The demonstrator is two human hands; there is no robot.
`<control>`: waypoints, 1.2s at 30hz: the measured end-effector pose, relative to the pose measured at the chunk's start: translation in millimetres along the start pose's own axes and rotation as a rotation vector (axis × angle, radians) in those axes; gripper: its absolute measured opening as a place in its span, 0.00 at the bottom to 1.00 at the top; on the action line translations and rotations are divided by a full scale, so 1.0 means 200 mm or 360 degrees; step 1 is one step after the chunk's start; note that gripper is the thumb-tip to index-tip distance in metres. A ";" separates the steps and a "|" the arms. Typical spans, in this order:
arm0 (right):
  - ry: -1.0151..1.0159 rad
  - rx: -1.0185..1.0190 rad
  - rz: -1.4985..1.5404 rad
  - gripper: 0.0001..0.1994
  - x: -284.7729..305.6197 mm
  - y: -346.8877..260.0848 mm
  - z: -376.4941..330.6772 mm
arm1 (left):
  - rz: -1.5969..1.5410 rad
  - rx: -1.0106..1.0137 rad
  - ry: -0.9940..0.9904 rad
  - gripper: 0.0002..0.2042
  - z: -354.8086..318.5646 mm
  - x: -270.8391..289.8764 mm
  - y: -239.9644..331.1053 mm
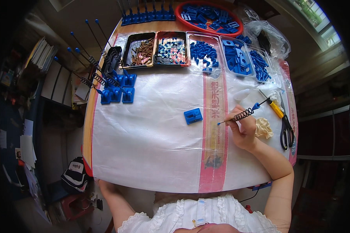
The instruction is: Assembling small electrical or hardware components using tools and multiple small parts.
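Note:
My right hand [243, 130] is over the right part of the table, its fingers closed around a black coil spring [244, 114] on a thin rod. A blue cone [256, 106] sits at the spring's upper right end, and a small blue tip [218, 124] ends the rod at the left. To the left of this hand, a single blue plastic base [193, 115] lies on the white sheet. My left arm [114, 200] shows at the lower left, beside the table edge; its hand is hidden.
Assembled blue bases with springs [116, 93] stand at the left. Along the back are trays of screws [143, 52], nuts [171, 50] and blue parts [203, 54], and a red basin [241, 29]. A yellow-handled screwdriver [276, 109], scissors [286, 134] and crumpled paper [263, 129] lie at right.

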State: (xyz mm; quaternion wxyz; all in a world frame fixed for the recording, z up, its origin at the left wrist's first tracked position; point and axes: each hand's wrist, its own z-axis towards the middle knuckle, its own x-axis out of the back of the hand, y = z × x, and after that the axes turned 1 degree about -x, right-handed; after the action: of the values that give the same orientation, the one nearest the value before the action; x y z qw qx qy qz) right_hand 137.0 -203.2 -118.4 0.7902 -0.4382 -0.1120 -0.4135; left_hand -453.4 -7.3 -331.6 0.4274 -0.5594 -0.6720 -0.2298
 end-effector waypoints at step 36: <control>-0.0029 0.0071 0.0088 0.09 -0.04 -0.01 0.03 | 0.0367 -0.0018 -0.0076 0.30 -0.05 0.02 -0.17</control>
State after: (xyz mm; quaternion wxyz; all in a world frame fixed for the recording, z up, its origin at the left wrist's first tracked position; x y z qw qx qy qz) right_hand 131.7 -194.5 -117.6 0.8098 -0.4273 -0.1162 -0.3850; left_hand -482.1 -21.7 -318.0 0.4316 -0.6408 -0.6118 -0.1696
